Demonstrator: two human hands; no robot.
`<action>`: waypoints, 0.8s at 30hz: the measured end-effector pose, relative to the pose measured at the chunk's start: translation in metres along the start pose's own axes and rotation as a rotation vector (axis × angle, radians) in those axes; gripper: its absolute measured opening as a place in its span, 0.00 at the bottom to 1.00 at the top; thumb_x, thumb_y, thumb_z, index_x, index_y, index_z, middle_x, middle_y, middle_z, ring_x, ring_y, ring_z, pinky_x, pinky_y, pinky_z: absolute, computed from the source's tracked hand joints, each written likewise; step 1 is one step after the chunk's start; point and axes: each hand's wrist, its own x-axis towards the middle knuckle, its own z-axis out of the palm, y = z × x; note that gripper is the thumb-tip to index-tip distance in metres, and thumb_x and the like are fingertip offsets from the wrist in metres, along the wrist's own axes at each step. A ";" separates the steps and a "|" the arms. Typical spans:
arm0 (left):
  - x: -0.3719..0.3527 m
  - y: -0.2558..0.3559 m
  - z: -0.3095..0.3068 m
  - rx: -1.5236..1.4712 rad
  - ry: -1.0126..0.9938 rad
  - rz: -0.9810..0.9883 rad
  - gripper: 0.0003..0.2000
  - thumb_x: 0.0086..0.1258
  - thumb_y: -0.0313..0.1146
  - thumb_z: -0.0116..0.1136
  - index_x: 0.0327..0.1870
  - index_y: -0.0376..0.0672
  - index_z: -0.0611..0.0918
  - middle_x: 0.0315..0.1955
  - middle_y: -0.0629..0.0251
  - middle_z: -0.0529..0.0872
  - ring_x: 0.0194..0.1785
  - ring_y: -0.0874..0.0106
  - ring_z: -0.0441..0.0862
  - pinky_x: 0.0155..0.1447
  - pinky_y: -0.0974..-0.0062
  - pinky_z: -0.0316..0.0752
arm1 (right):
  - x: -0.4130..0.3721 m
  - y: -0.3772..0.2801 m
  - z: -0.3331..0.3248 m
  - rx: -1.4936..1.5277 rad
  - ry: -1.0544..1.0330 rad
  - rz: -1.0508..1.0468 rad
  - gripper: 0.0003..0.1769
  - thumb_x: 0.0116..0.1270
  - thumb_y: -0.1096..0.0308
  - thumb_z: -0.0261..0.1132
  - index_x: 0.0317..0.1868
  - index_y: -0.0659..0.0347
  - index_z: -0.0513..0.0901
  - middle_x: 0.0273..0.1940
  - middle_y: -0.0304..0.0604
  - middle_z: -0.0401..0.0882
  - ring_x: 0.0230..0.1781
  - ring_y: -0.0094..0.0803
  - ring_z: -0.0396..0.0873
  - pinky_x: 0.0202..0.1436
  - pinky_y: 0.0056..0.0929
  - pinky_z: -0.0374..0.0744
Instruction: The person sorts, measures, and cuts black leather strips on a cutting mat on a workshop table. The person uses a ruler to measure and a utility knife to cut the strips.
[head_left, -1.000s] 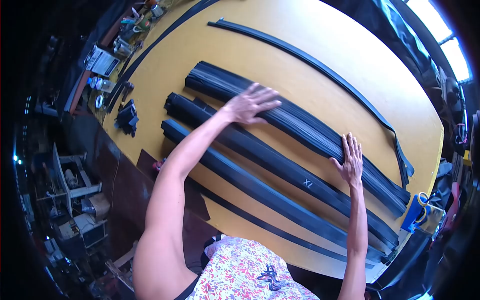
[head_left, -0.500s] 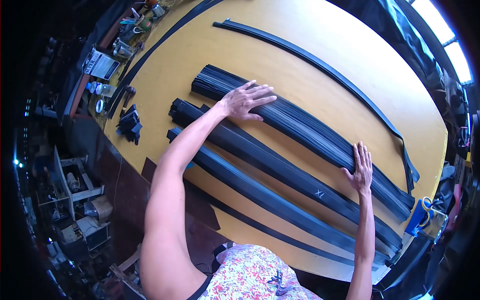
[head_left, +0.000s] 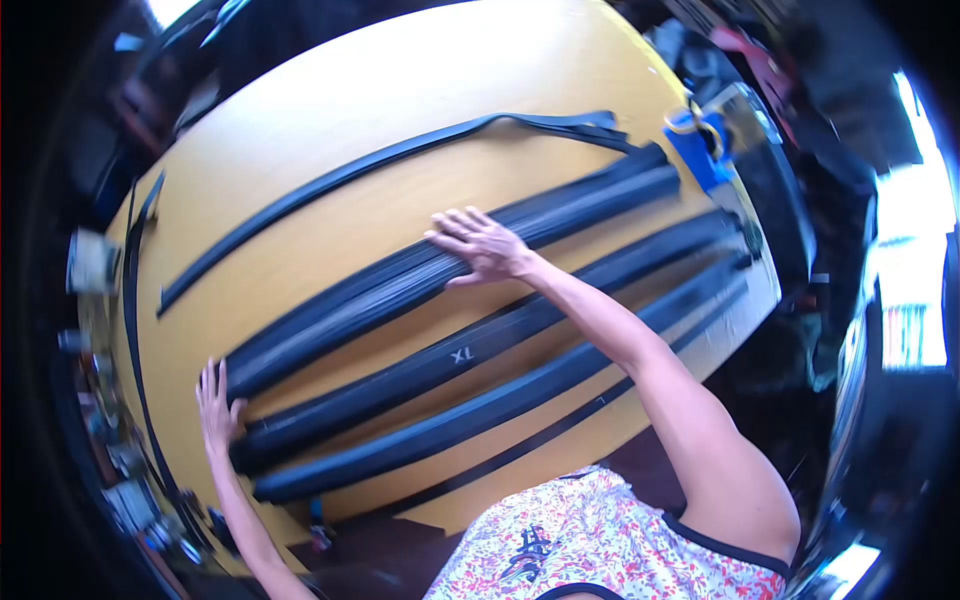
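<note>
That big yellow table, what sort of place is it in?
Probably a workshop: the big yellow table holds long bundles of black strips, with a blue holder and yellow loops, perhaps scissor handles, near its edge.

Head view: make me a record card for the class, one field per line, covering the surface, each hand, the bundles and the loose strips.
Surface: yellow tabletop
Left hand: open, at the left end of the farthest bundle; contact unclear
Right hand: palm down, fingers spread over the same bundle
Middle bundle: dark, with a white marking
Nearest bundle: dark, roughly alongside the middle one
Strip beyond bundles: long, dark, curved
Right edge: blue container
Clarity: somewhat blurred
</note>
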 end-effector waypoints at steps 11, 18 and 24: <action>0.005 0.055 0.005 -0.114 0.069 -0.084 0.45 0.62 0.32 0.68 0.80 0.50 0.56 0.79 0.49 0.53 0.79 0.42 0.53 0.79 0.47 0.54 | -0.069 0.050 -0.031 0.008 0.013 0.049 0.58 0.53 0.36 0.74 0.80 0.43 0.57 0.78 0.51 0.56 0.77 0.50 0.58 0.81 0.50 0.53; 0.046 0.198 -0.012 -0.193 0.139 0.127 0.41 0.69 0.48 0.64 0.80 0.50 0.58 0.80 0.53 0.51 0.82 0.50 0.47 0.78 0.42 0.45 | -0.221 0.177 -0.053 -0.233 0.157 0.661 0.64 0.54 0.42 0.76 0.82 0.39 0.44 0.81 0.62 0.37 0.79 0.62 0.49 0.79 0.62 0.50; 0.090 0.249 -0.003 -0.074 0.084 0.223 0.33 0.75 0.41 0.56 0.80 0.58 0.59 0.81 0.60 0.52 0.82 0.53 0.49 0.78 0.39 0.46 | -0.243 0.215 -0.038 -0.322 -0.006 0.718 0.47 0.69 0.44 0.62 0.82 0.33 0.47 0.82 0.49 0.41 0.79 0.56 0.53 0.77 0.64 0.54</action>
